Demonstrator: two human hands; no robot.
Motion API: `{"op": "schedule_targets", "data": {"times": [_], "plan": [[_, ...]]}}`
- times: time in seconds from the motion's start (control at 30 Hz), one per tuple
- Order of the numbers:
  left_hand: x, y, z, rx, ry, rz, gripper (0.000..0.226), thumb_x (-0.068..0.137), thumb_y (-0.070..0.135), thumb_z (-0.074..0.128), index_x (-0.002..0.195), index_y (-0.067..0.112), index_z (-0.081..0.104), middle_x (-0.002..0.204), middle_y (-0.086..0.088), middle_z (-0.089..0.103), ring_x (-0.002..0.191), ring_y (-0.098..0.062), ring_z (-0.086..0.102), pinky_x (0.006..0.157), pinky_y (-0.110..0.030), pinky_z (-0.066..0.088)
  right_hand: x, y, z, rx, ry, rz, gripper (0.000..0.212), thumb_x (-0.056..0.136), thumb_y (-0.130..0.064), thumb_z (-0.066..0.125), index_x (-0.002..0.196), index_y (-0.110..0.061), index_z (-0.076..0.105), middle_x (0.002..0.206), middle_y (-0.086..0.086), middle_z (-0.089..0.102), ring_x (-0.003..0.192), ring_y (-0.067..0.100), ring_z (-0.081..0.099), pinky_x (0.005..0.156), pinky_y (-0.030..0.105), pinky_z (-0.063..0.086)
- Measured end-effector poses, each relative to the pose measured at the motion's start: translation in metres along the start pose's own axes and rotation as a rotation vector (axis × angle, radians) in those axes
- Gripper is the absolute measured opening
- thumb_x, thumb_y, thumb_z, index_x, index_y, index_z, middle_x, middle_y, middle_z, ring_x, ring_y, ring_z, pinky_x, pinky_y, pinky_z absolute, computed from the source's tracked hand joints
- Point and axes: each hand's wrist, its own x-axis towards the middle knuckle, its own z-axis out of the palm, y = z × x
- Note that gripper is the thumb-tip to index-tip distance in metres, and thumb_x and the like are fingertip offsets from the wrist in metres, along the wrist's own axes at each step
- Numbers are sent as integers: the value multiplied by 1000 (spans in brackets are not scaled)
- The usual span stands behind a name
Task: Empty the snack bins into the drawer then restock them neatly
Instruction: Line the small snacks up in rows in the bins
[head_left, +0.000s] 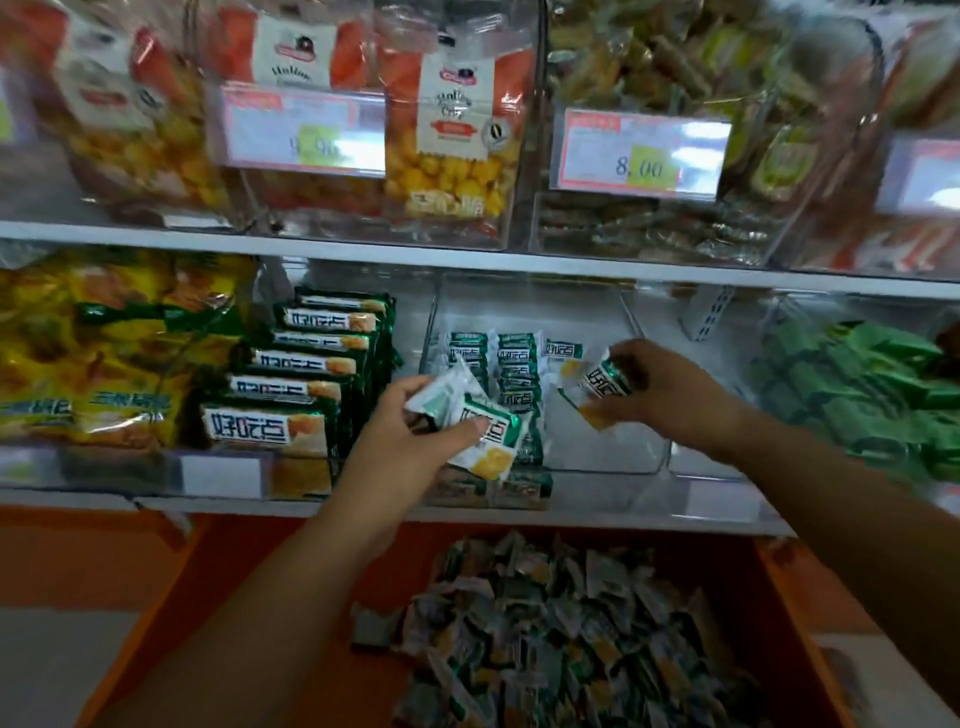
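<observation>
Restocking step. Clear bin (613, 462) on the middle shelf is partly filled, rows at back left. Left hand (415, 431) is clamped on a few packets (483, 431); right hand (660, 389) is clamped on one packet (605, 382) inside the bin. Most snacks lie in the drawer (789, 597) below. Next: seat the packet beside the rows, aligned.

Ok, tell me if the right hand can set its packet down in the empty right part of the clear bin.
Probably yes. The right hand holds its packet inside the clear bin, whose top is open, and the bare floor below looks unobstructed.
</observation>
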Motion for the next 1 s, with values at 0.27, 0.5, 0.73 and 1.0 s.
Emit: {"op": "schedule_targets", "data": {"times": [0.27, 0.5, 0.73, 1.0], "plan": [[37, 3, -27, -71, 46, 38, 48, 72, 33, 81, 111, 45, 56, 109, -1, 69, 89, -24, 71, 72, -42, 59, 146, 23, 11, -762, -36, -50, 37, 87, -20, 68, 122, -13, 58, 121, 14, 52, 103, 27, 56, 85, 30, 45], [44, 3, -37, -117, 80, 42, 69, 56, 41, 76, 121, 40, 55, 104, 2, 71, 90, -20, 71, 68, -33, 53, 190, 34, 32, -975, -128, 1, 36, 88, -11, 65, 121, -7, 53, 114, 14, 61, 101, 28, 60, 85, 36, 51], [45, -2, -39, -119, 74, 36, 74, 52, 44, 77, 122, 43, 54, 103, 5, 71, 91, -16, 71, 69, -31, 53, 199, 47, 43, -1020, -135, -25, 39, 85, -23, 70, 121, -15, 57, 109, 9, 58, 100, 26, 58, 79, 32, 49], [45, -1, -38, -96, 79, 54, 76, 53, 44, 77, 124, 37, 53, 106, 5, 72, 93, -16, 71, 69, -28, 53, 190, 51, 49, -867, -38, -38, 41, 86, -18, 67, 122, -11, 49, 115, 15, 59, 106, 31, 55, 86, 40, 51]]}}
